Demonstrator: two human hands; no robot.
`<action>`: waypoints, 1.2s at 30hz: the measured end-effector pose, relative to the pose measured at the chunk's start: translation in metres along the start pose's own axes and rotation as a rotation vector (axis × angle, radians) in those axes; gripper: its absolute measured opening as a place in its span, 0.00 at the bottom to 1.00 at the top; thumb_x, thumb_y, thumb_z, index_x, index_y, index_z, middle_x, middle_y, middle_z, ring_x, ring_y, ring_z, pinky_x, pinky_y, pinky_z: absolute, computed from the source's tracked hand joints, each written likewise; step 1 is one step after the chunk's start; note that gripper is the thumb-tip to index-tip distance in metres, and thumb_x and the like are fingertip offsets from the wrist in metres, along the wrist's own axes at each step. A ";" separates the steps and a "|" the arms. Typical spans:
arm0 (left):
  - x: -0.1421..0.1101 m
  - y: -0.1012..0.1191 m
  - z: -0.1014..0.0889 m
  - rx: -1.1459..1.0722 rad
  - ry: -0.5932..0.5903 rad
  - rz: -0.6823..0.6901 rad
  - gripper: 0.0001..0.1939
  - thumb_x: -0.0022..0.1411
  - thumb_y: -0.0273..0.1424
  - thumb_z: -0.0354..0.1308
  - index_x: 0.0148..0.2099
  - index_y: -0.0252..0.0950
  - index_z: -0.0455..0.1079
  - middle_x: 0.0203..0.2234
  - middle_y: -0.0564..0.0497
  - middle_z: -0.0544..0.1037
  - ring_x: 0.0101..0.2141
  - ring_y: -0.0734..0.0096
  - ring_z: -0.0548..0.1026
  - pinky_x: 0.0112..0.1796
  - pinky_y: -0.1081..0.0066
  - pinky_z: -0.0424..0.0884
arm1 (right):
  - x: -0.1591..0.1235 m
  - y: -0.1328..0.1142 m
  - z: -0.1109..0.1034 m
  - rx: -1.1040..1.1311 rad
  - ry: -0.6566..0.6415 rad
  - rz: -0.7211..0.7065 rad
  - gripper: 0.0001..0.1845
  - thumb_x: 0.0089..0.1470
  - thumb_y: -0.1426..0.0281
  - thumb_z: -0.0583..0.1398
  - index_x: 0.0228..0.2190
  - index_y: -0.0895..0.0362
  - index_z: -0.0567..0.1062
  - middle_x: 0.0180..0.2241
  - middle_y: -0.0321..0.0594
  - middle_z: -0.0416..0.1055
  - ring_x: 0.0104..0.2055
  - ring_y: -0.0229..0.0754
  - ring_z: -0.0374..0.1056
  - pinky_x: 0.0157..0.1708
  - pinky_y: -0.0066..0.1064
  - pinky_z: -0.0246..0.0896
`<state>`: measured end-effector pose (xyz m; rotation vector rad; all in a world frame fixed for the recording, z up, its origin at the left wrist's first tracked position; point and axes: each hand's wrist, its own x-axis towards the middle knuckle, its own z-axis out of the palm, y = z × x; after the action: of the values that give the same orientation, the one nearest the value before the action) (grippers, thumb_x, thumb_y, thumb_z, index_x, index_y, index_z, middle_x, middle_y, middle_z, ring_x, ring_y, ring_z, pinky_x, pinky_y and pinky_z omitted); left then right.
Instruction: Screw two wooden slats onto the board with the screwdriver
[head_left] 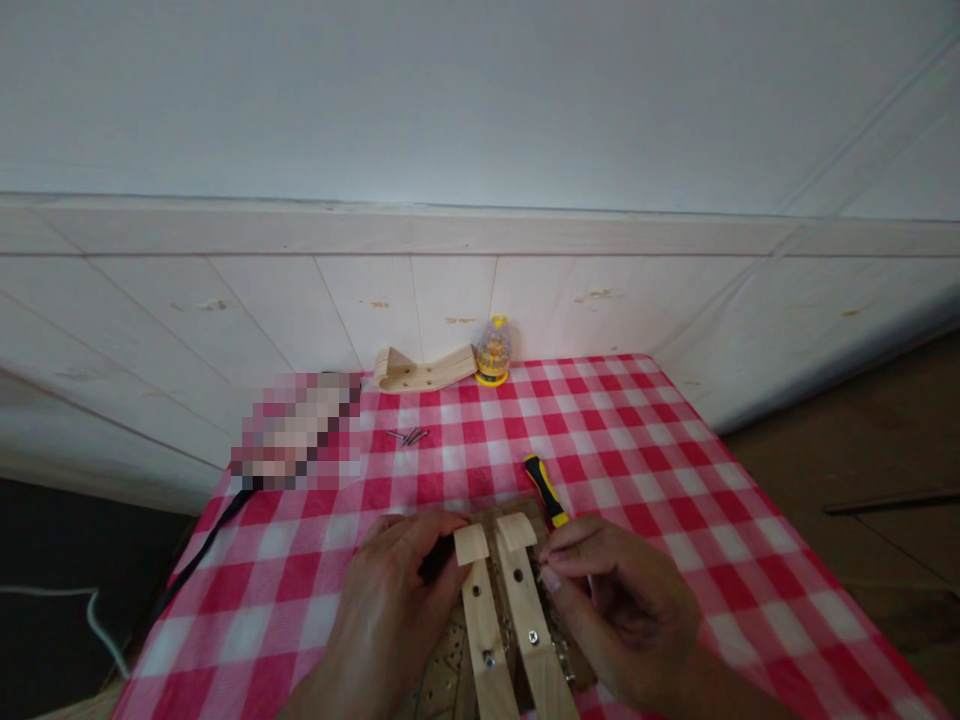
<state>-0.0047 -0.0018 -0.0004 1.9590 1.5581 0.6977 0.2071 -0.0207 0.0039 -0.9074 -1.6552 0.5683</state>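
Two pale wooden pieces with curled ends lie side by side, a left one [484, 610] and a right one [529, 605]. Each has a dark hole near its curled end and a metal screw lower down. Beneath them is a brown board [444, 665] dotted with small holes. My left hand [401, 580] is closed, thumb and fingers at the left piece's curled end. Beside the right piece, my right hand [626, 600] pinches with thumb and forefinger; whatever is between the tips is too small to make out. A yellow-and-black screwdriver [546, 488] lies just beyond the right hand, partly hidden.
Several loose screws [409, 436] lie on the red-and-white checked tablecloth [622, 440]. Against the wall [645, 300] at the back are another bent wooden piece [427, 372] and a clear container with a yellow base [493, 352]. A blurred-out item [300, 430] with a black strap lies back left.
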 end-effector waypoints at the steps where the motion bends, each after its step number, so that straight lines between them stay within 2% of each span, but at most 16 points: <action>1: 0.000 0.000 0.000 -0.001 0.004 0.003 0.11 0.57 0.28 0.61 0.42 0.45 0.79 0.37 0.53 0.84 0.38 0.61 0.81 0.39 0.63 0.77 | 0.000 0.000 0.000 0.001 -0.002 -0.007 0.17 0.49 0.86 0.59 0.36 0.54 0.75 0.27 0.38 0.76 0.27 0.40 0.73 0.26 0.30 0.69; 5: 0.000 -0.002 0.001 -0.009 0.022 0.027 0.11 0.57 0.28 0.61 0.43 0.45 0.78 0.36 0.54 0.84 0.38 0.62 0.81 0.38 0.64 0.78 | 0.000 -0.001 0.001 -0.019 -0.007 -0.010 0.16 0.50 0.85 0.59 0.35 0.53 0.74 0.27 0.38 0.75 0.27 0.39 0.73 0.26 0.30 0.69; 11: 0.000 -0.002 0.001 -0.011 0.004 0.021 0.09 0.58 0.30 0.62 0.42 0.45 0.78 0.37 0.55 0.84 0.38 0.62 0.81 0.38 0.64 0.77 | 0.003 -0.008 0.000 -0.072 -0.084 -0.046 0.16 0.50 0.84 0.58 0.35 0.53 0.73 0.26 0.38 0.76 0.27 0.41 0.74 0.26 0.31 0.69; 29: -0.001 0.000 0.000 0.002 -0.020 0.040 0.08 0.62 0.31 0.59 0.43 0.44 0.78 0.36 0.53 0.84 0.36 0.64 0.80 0.38 0.65 0.75 | 0.004 -0.008 0.000 -0.059 -0.089 -0.069 0.18 0.49 0.85 0.57 0.37 0.52 0.72 0.27 0.38 0.76 0.28 0.41 0.75 0.25 0.32 0.70; 36: 0.000 0.002 -0.001 0.012 -0.059 -0.001 0.08 0.63 0.32 0.59 0.44 0.44 0.78 0.37 0.53 0.83 0.38 0.62 0.80 0.40 0.63 0.74 | 0.003 -0.008 0.001 -0.067 -0.073 -0.052 0.17 0.49 0.85 0.58 0.36 0.53 0.73 0.28 0.39 0.77 0.28 0.41 0.75 0.27 0.32 0.71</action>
<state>-0.0038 -0.0021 0.0015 1.9700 1.5312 0.6257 0.2037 -0.0228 0.0117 -0.8986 -1.7675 0.5175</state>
